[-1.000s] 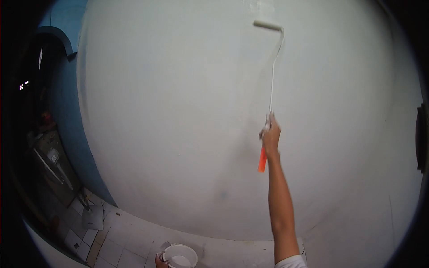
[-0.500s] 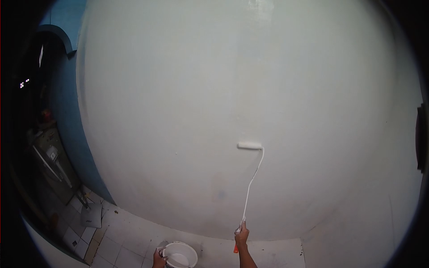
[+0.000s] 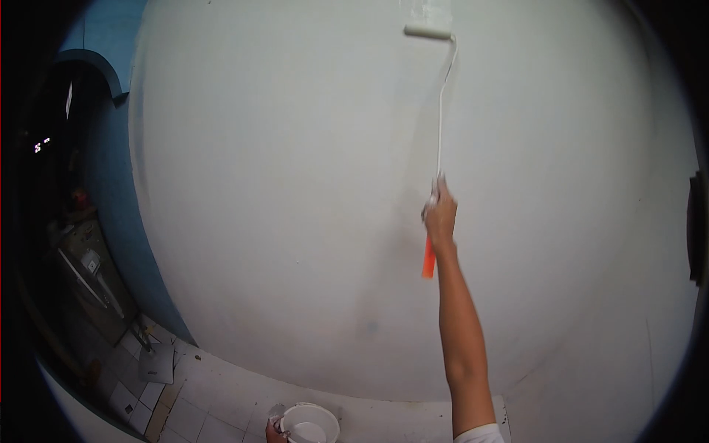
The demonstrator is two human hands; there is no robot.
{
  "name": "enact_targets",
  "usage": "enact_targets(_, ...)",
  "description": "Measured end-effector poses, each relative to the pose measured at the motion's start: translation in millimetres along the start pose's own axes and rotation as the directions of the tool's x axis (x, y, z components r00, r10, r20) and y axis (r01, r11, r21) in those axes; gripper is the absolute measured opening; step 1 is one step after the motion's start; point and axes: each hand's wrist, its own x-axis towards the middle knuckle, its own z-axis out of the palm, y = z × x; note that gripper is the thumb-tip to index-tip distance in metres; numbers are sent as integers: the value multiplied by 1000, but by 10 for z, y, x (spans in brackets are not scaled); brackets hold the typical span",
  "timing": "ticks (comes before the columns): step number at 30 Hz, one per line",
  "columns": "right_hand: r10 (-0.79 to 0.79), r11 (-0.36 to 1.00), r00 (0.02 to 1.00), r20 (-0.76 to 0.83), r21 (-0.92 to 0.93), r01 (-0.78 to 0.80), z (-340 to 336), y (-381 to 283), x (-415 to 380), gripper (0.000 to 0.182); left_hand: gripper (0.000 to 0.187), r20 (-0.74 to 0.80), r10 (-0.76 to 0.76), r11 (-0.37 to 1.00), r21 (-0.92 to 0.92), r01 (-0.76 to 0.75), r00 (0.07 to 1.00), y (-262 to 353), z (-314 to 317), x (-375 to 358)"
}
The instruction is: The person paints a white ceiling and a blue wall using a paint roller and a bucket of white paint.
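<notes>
My right hand [image 3: 441,214] is wrapped round the orange handle of a paint roller [image 3: 428,32], arm stretched up in front of the wall. The roller's white sleeve lies level near the top of the view, just below a wet, shiny patch of paint. Its long thin frame runs down to my fist. At the bottom, my left hand [image 3: 276,431] grips the rim of a round white bucket [image 3: 322,413]. Some pale paint seems to lie inside the bucket.
The pale wall [image 3: 295,184] fills most of the view. A blue wall edge [image 3: 122,184] and dark doorway stand at the left, with a dustpan [image 3: 156,363] on the tiled floor [image 3: 214,413]. A dark object [image 3: 694,229] is at the far right.
My right hand has raised the paint roller from mid-wall to near the top of the view. The bucket and my left hand sit slightly further right and lower in view.
</notes>
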Motion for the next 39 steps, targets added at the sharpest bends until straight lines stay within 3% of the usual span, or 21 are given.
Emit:
enact_targets(3,114,974,990,86,187,-128,-86,-664,586,51,67,-23,27,997,-70,-28,999,-64,-73,-33)
enact_targets(5,87,981,995,52,170,-95,-75,-784,649,52,70,4,116,990,-77,-116,993,-179,-180,19)
enact_targets(9,67,992,997,46,105,-72,-29,-430,283,52,68,-31,66,994,85,-63,997,-115,-234,-29)
enact_targets(12,28,1000,1000,7,-3,-28,79,236,-469,56,66,-13,75,992,98,-74,997,-70,-284,-84)
enact_targets(13,101,994,995,24,41,-102,77,398,-798,58,66,-4,102,994,34,-102,995,-99,-281,-70)
enact_targets(14,91,995,996,24,-29,-91,85,690,-1150,58,66,6,131,991,-26,-131,991,-117,-305,-56)
enact_targets(17,209,973,976,67,-117,-201,15,1171,-2254,60,67,121,151,988,-7,-151,981,-243,-396,143)
enact_targets(19,298,951,948,115,-116,-285,-24,1624,-3025,58,66,116,165,986,4,-166,980,-196,-360,207)
enact_targets(23,309,934,945,107,-224,-280,-174,1867,-4084,54,64,131,168,984,30,-173,977,214,-139,83)
enact_targets(25,318,928,941,115,-240,-285,-180,1932,-4308,53,64,134,158,986,34,-164,978,87,-139,201)
enact_targets(30,337,940,935,106,-97,-328,33,1728,-3563,53,64,171,194,979,25,-201,966,-23,-104,318)
enact_targets(32,265,958,961,76,-133,-253,99,1404,-2825,59,65,149,282,959,-44,-278,948,-87,-92,348)
enact_targets(33,218,972,974,64,-108,-211,135,1318,-2442,60,69,30,117,989,-98,-113,993,45,3,273)
enact_targets(36,145,989,988,43,-35,-144,132,620,-1218,60,71,69,149,989,-20,-148,986,7,-94,294)
enact_targets(39,-22,1000,999,-24,8,22,138,16,-73,60,72,37,170,985,-33,-169,985,27,-129,280)
